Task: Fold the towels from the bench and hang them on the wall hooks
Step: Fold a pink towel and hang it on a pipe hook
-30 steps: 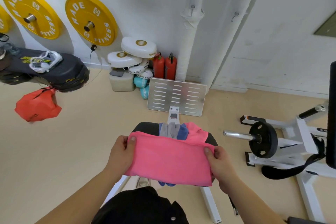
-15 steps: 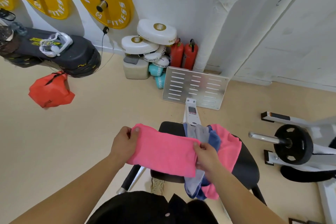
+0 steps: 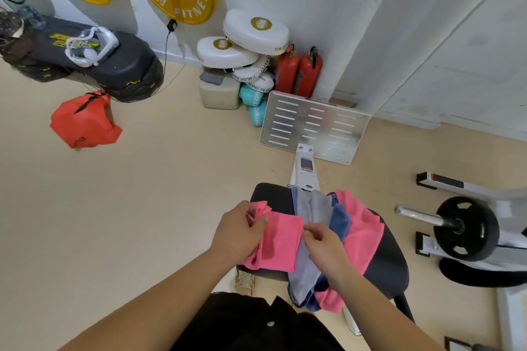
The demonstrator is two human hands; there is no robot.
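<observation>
Two grips work one folded pink towel (image 3: 281, 242) over the table's (image 3: 385, 268) left edge. L grip (image 3: 239, 232) is closed round the towel's left end, thumb on top, bunched corners sticking up behind it. R grip (image 3: 325, 248) has fingers curled, pinching the towel's right edge. Rest of pile lies across the table's mid: grey towel (image 3: 310, 208), blue towel (image 3: 340, 218) under it, 2nd pink towel (image 3: 363, 232) to the right, ends hanging off the near edge. Beyond the table, by the wall: slotted metal plate (image 3: 313, 125), 2 red extinguishers (image 3: 309, 74). Red bag (image 3: 85, 122) well left of the table.
</observation>
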